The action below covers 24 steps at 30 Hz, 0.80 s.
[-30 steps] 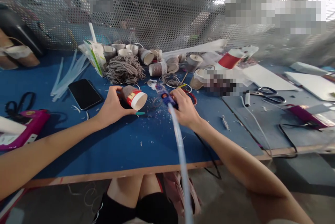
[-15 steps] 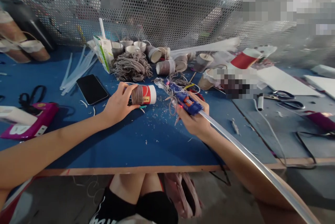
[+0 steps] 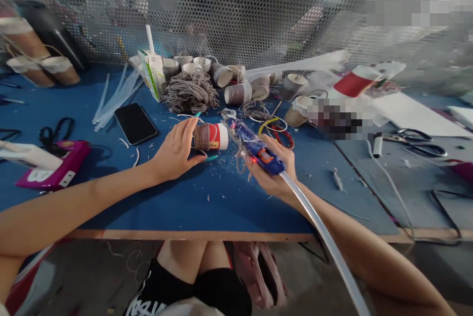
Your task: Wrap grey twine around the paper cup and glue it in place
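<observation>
My left hand (image 3: 176, 152) has its fingers around the base end of a red and white paper cup (image 3: 219, 136), which lies on its side. Grey-brown cord (image 3: 201, 136) is wound round the cup's left part. In my right hand (image 3: 274, 170) is a blue glue gun (image 3: 254, 144) with a small red light showing. The gun's nozzle is beside the white rim of the cup; whether they touch is unclear. A long clear glue stick (image 3: 314, 212) runs out of the gun's back over my right forearm.
Behind my hands lie a cord bundle (image 3: 190, 91) and several wrapped cups (image 3: 238, 93). A phone (image 3: 136, 123) and a purple box (image 3: 55, 168) are at left. Red-handled scissors (image 3: 284, 136) lie behind my right hand, black-handled scissors (image 3: 424, 142) at right. Perforated metal (image 3: 240, 15) stands behind.
The glue gun's nozzle has come closer to the cup's rim. My left fingers have shifted on the cup, with the fingertips now further apart. The whole view has moved slightly.
</observation>
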Each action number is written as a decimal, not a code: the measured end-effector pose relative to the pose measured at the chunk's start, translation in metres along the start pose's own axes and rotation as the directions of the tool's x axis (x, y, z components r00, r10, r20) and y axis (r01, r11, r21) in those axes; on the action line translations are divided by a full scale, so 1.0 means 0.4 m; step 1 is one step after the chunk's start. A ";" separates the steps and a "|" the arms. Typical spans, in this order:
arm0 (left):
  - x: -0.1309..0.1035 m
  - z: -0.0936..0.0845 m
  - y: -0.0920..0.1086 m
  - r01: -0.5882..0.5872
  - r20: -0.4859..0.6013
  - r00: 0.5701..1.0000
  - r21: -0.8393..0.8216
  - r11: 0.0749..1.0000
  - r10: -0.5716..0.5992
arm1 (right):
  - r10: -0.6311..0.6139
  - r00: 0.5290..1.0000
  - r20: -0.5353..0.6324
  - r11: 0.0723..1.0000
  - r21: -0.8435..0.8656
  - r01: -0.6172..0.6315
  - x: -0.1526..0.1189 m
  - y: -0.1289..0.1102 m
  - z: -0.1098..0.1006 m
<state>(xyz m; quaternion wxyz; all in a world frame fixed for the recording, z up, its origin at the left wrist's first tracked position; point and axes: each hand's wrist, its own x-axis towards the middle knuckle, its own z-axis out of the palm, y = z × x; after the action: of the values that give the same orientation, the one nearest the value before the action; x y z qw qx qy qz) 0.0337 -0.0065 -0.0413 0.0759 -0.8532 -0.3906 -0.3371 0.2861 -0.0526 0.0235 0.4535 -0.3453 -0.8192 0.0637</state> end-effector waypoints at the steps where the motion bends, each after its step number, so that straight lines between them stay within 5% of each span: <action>1: 0.003 -0.001 -0.003 -0.007 -0.027 1.000 -0.006 1.000 0.007 | -0.018 1.000 0.011 1.000 0.011 0.018 -0.002 -0.004 0.001; 3: 0.010 -0.014 -0.002 -0.054 -0.142 0.988 0.003 0.999 0.054 | -0.048 0.999 0.023 0.999 0.005 0.048 -0.005 -0.009 0.004; 5: 0.014 -0.041 0.019 -0.180 -0.315 0.930 0.064 0.982 0.191 | -0.083 0.996 0.032 0.996 -0.027 0.084 -0.009 -0.011 0.006; 7: 0.015 -0.077 0.072 -0.370 -0.432 0.803 0.180 0.911 0.411 | -0.121 0.991 0.057 0.991 -0.058 0.124 -0.013 -0.014 0.008; 10: 0.015 -0.122 0.195 -0.650 -0.311 0.618 0.313 0.692 0.722 | -0.148 0.983 0.108 0.984 -0.082 0.157 -0.024 -0.024 0.014; 11: 0.019 -0.130 0.237 -0.715 -0.352 0.538 0.291 0.636 0.766 | -0.148 0.981 0.126 0.983 -0.089 0.159 -0.029 -0.027 0.018; 13: 0.031 -0.133 0.309 -0.764 -0.377 0.489 0.250 0.595 0.786 | -0.141 0.977 0.161 0.979 -0.121 0.162 -0.040 -0.032 0.026; 18: 0.069 -0.102 0.396 -0.758 -0.406 0.533 0.161 0.633 0.742 | -0.153 0.977 0.152 0.965 -0.192 0.181 -0.057 -0.044 0.031; 24: 0.068 -0.085 0.402 -0.737 -0.367 0.591 0.117 0.666 0.718 | -0.028 0.978 0.205 0.981 -0.182 0.067 -0.055 -0.052 0.016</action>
<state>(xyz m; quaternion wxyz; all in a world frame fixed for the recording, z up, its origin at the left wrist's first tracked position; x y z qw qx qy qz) 0.1444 -0.1127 0.0234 0.2611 -0.8563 0.0224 -0.4451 0.2782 -0.0806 0.0133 0.3349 -0.3586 -0.8713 0.0098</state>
